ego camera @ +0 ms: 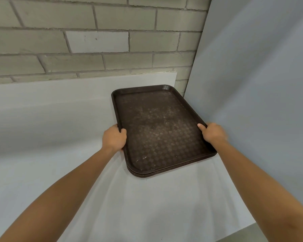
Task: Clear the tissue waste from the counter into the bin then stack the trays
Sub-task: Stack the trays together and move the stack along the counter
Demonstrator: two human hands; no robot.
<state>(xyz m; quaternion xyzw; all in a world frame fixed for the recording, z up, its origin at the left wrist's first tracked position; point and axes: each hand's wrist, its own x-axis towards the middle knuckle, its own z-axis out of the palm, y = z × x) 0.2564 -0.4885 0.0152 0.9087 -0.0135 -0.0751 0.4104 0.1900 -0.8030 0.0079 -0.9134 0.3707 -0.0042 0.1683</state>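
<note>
Head view: a white bench (42,137) meets a grey brick wall (94,41), with a pale panel (252,84) to the right of the right hand (212,132). Between it and the left hand (114,137) is one stack of brown trays (161,130), four rims showing. Both hands curl their fingers (123,132) round a side rim, gripping it.

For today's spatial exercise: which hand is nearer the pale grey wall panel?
Right. The right hand is beside the panel; the left hand grips the brown plastic trays' opposite edge.

no readable text, labels, or signs
</note>
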